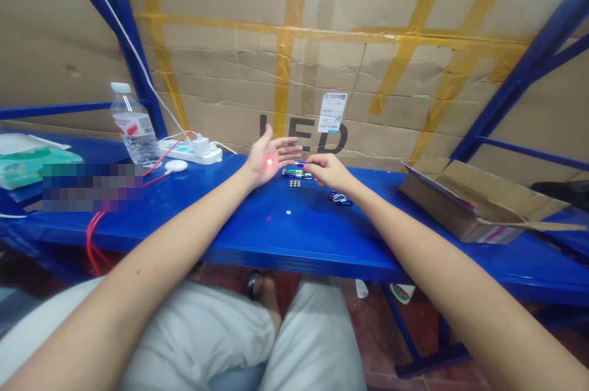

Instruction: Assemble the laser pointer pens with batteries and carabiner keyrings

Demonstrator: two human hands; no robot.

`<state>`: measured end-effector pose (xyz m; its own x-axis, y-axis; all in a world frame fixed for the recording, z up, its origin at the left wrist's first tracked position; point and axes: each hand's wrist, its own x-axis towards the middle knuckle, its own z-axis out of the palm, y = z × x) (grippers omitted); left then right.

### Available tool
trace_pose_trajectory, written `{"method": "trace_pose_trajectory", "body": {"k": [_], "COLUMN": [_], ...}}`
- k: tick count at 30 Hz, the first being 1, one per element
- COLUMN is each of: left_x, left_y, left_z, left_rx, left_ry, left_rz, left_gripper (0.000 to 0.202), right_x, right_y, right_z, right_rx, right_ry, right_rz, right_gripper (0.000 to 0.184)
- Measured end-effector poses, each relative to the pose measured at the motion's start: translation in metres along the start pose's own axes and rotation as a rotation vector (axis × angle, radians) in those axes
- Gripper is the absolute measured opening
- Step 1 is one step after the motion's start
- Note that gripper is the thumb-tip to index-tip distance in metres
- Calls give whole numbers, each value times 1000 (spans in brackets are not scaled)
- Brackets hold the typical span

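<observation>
My left hand (pixel 269 159) is held up over the blue shelf (pixel 239 225), palm open and fingers spread. A red light spot glows on that palm. My right hand (pixel 327 171) is closed around a small blue pen-like light (pixel 300 164) that points at the palm. A green stick-shaped light (pixel 297 174) lies on the shelf between the hands. Several small round button cells (pixel 295 183) sit just in front of it. A dark key ring (pixel 339 198) lies beside my right wrist, and one small silvery disc (pixel 288 212) lies nearer to me.
A water bottle (pixel 134 126) stands at the back left beside a white power strip (pixel 191 150) with red and white cables. An open cardboard box (pixel 478 204) rests on the right. Taped cardboard (pixel 322 59) forms the back wall between blue frame posts. My knees are under the shelf.
</observation>
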<state>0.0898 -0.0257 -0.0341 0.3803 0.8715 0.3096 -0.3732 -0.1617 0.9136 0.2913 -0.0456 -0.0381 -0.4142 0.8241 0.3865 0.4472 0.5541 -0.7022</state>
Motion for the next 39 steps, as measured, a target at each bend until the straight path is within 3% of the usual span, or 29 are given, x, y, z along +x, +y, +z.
{"method": "trace_pose_trajectory", "body": {"k": [9, 11, 14, 17, 20, 28, 33, 39], "left_x": [-2, 0, 3, 4, 4, 17, 42, 72], "left_y": [0, -3, -10, -17, -21, -27, -24, -32], "left_z": [3, 2, 1, 0, -1, -17, -24, -33], "left_rx": [26, 99, 376, 633, 703, 804, 990, 1214], "left_ry": [-17, -11, 34, -10, -60, 61, 59, 120], "left_rz": [-4, 20, 126, 195, 216, 204, 211, 71], "left_gripper": [86, 76, 47, 29, 24, 8, 9, 18], "right_x": [1, 2, 4, 6, 8, 20, 45, 77], "right_y": [2, 4, 8, 13, 18, 43, 64, 88], "right_z": [0, 0, 0, 0, 1, -12, -22, -17], "right_rx": [-38, -43, -62, -91, -77, 228, 59, -175], "right_ry": [15, 21, 26, 30, 27, 16, 71, 96], "right_rz": [-51, -50, -39, -30, -32, 130, 95, 54], "right_gripper": [23, 24, 25, 26, 21, 26, 14, 5]}}
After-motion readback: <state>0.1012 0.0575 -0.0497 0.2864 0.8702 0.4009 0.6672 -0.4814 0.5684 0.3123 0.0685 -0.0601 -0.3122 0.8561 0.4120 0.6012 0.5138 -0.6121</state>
